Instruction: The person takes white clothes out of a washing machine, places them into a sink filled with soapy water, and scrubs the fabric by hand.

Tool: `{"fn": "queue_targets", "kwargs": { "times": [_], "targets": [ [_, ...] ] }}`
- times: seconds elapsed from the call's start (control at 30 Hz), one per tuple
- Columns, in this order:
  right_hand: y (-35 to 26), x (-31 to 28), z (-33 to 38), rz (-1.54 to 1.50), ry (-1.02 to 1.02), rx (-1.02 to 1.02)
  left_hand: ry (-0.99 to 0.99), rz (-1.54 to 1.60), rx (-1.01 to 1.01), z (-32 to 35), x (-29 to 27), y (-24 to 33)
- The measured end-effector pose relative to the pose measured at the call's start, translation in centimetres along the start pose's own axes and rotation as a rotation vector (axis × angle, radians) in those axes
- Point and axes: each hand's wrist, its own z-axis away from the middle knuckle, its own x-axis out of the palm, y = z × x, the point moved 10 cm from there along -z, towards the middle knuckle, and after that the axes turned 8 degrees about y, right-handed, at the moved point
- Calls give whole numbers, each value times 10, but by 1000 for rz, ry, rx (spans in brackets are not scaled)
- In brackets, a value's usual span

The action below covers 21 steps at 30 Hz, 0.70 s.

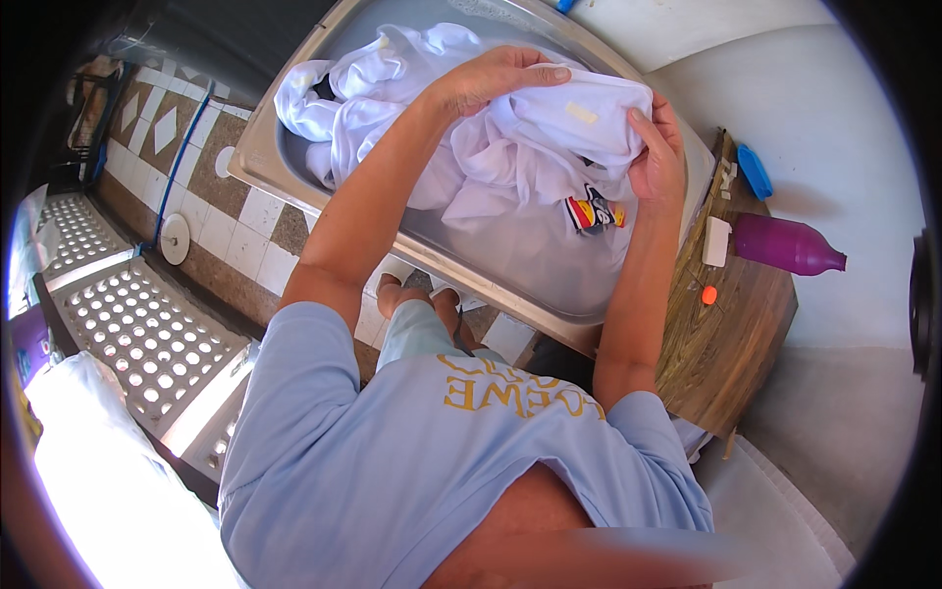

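A wet white garment (pixel 564 113) is stretched between my two hands above a wide grey basin (pixel 549 285). My left hand (pixel 505 77) pinches its upper edge between thumb and fingers. At the other end, my right hand (pixel 657 147) grips a fold, the thumb on the near side. A pale yellow mark (pixel 581 114) shows on the taut part. Beneath it, more white cloth (pixel 392 108) lies bunched in the basin. A colourful printed patch (pixel 595 210) in red, yellow and black hangs below the held part, close to my right wrist.
On the wooden table (pixel 726 344) right of the basin lie a purple bottle (pixel 788 244), a white block (pixel 716 241), an orange cap (pixel 708 294) and a blue plastic piece (pixel 755 173). Perforated grey panels (pixel 147 344) stand at left. A blue hose (pixel 183 147) crosses the tiled floor.
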Motion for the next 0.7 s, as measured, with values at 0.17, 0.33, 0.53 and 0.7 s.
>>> {"fn": "queue_targets", "kwargs": {
  "times": [0.17,0.33,0.53,0.7],
  "targets": [
    [-7,5,-1,21,-39,-29,-21,42,-20,1,1,-7],
    [-12,5,0,29,-59,-44,10,178,-11,1,-3,1],
    [-22,10,2,53,-57,-31,82,248,-37,-4,-17,-4],
    [-22,10,-2,98,-65,-31,89,357,-66,-9,-22,-11]
  ]
}}
